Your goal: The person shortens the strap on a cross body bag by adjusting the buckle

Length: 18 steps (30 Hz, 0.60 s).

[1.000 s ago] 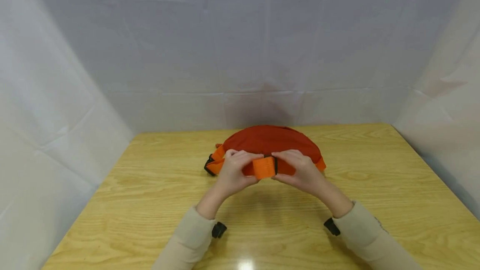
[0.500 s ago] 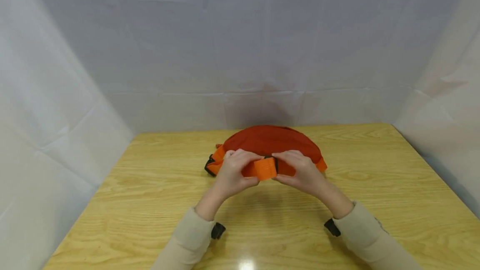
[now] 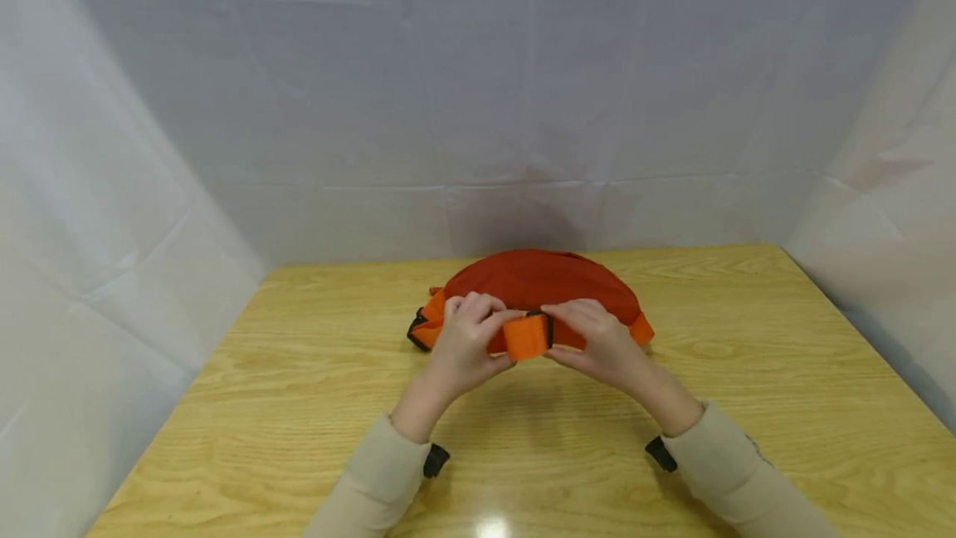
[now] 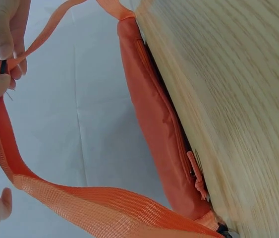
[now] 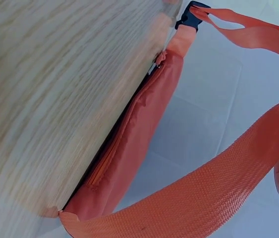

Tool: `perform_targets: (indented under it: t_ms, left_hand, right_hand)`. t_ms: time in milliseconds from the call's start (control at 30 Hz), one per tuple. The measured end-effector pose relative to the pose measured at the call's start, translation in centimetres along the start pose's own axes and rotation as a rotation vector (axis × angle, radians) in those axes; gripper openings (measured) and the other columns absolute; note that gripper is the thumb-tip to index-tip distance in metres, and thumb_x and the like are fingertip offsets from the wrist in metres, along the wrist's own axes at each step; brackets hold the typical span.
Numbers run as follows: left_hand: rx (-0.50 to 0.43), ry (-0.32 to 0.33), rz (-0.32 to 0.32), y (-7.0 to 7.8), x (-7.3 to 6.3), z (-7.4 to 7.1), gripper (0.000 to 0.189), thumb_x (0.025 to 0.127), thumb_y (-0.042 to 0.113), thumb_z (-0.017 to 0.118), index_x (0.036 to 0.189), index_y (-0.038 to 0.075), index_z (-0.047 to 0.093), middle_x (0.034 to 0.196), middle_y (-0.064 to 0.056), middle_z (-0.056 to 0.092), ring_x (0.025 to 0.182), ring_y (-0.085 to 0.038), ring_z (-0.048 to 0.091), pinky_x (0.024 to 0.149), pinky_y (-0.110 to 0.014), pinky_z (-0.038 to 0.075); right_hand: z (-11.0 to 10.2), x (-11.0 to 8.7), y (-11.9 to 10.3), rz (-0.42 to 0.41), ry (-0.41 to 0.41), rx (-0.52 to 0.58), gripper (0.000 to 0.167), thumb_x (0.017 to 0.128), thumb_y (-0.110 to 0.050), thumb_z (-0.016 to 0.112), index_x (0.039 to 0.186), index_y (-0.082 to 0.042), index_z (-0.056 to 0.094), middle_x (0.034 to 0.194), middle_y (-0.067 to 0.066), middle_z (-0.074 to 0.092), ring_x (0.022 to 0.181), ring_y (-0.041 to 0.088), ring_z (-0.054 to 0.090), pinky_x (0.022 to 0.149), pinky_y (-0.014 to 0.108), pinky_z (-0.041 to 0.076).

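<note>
A red waist bag [image 3: 541, 276] lies at the back of the table, its orange strap [image 3: 527, 337] raised in front of it. The left hand [image 3: 465, 347] pinches the strap between thumb and fingers. Close to its right, the right hand [image 3: 603, 345] grips the strap at a black strap slider [image 3: 550, 329]. In the left wrist view, fingertips meet from both sides at the slider [image 4: 3, 68]. A black side-release buckle [image 5: 192, 16], seen fastened at one end of the bag, sits apart from both hands. The right wrist view cuts off most of the hands.
The wooden table [image 3: 299, 405] carries the bag near its far edge. White sheeting [image 3: 478, 106] stands behind it and along both sides. A zipper pull [image 4: 197, 176] hangs from the bag's zipper. Black wrist bands [image 3: 436, 461] show below the sleeves.
The left hand's fingers have shifted and bent slightly on the strap. The short orange fold between the hands has tilted a little. The right hand and the bag stay nearly still.
</note>
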<state>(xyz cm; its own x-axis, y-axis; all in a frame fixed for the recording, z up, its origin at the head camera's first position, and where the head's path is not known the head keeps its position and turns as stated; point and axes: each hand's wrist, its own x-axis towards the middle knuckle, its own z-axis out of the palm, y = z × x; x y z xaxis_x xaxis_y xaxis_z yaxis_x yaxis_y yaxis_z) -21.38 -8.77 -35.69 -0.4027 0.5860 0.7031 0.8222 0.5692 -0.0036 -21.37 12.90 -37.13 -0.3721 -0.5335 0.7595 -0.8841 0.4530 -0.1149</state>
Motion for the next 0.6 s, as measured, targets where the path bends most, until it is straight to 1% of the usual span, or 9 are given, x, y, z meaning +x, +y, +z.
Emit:
perform_targets:
  t_ms: [200, 300, 367, 433, 500, 567, 600]
  left_hand:
    - [0.058, 0.013, 0.009, 0.01, -0.08, 0.18, 0.042, 0.059, 0.024, 0.083, 0.096, 0.01, 0.066, 0.083, -0.001, 0.05, 0.077, -0.018, 0.047, 0.071, -0.04, 0.03]
    - [0.06, 0.009, 0.002, 0.03, -0.08, 0.21, 0.042, 0.06, 0.024, 0.082, 0.095, 0.011, 0.065, 0.081, -0.001, 0.051, 0.075, -0.017, 0.048, 0.07, -0.04, 0.03]
    - [0.039, -0.003, -0.01, 0.01, -0.09, 0.19, 0.042, 0.06, 0.023, 0.082, 0.096, 0.01, 0.064, 0.082, 0.0, 0.055, 0.076, -0.016, 0.052, 0.07, -0.038, 0.03]
    - [-0.003, -0.024, -0.03, -0.03, -0.07, 0.1, 0.043, 0.061, 0.022, 0.082, 0.098, 0.01, 0.064, 0.086, 0.001, 0.061, 0.078, -0.015, 0.056, 0.069, -0.037, 0.03]
    - [-0.079, -0.051, -0.062, -0.17, -0.1, 0.0, 0.043, 0.062, 0.019, 0.081, 0.101, 0.009, 0.063, 0.091, 0.0, 0.064, 0.08, -0.013, 0.058, 0.069, -0.035, 0.03]
    - [-0.187, -0.071, -0.112, -0.41, -0.16, -0.1, 0.04, 0.064, 0.01, 0.078, 0.102, 0.008, 0.064, 0.094, -0.001, 0.065, 0.077, -0.012, 0.058, 0.069, -0.032, 0.032]
    - [-0.249, -0.079, -0.139, -0.55, -0.17, -0.14, 0.038, 0.066, 0.006, 0.076, 0.102, 0.008, 0.064, 0.094, -0.002, 0.066, 0.071, -0.012, 0.056, 0.069, -0.03, 0.033]
  right_hand:
    - [0.2, -0.13, 0.0, -0.02, 0.014, -0.014, 0.059, 0.054, -0.009, 0.083, 0.105, 0.005, 0.059, 0.095, 0.012, 0.061, 0.087, 0.026, 0.055, 0.074, 0.041, 0.045]
    - [0.22, -0.1, -0.02, -0.024, 0.018, -0.006, 0.059, 0.054, -0.009, 0.083, 0.106, 0.005, 0.059, 0.095, 0.012, 0.061, 0.087, 0.026, 0.055, 0.075, 0.041, 0.044]
    - [0.19, -0.05, -0.03, -0.025, 0.017, -0.005, 0.058, 0.055, -0.009, 0.082, 0.106, 0.005, 0.058, 0.096, 0.012, 0.061, 0.088, 0.026, 0.055, 0.076, 0.041, 0.044]
    - [0.15, -0.02, -0.03, -0.026, 0.02, -0.008, 0.057, 0.056, -0.008, 0.082, 0.106, 0.005, 0.058, 0.096, 0.012, 0.061, 0.088, 0.026, 0.055, 0.076, 0.041, 0.044]
    - [0.11, 0.02, -0.05, -0.023, 0.019, -0.013, 0.057, 0.056, -0.008, 0.082, 0.106, 0.005, 0.058, 0.096, 0.012, 0.061, 0.088, 0.025, 0.055, 0.076, 0.041, 0.044]
    - [0.1, 0.07, -0.05, -0.017, 0.018, -0.013, 0.057, 0.055, -0.009, 0.082, 0.106, 0.004, 0.059, 0.096, 0.012, 0.061, 0.088, 0.025, 0.055, 0.076, 0.041, 0.044]
    - [0.1, 0.1, -0.07, -0.014, 0.018, -0.012, 0.057, 0.055, -0.009, 0.082, 0.106, 0.004, 0.059, 0.097, 0.012, 0.061, 0.088, 0.025, 0.055, 0.076, 0.041, 0.044]
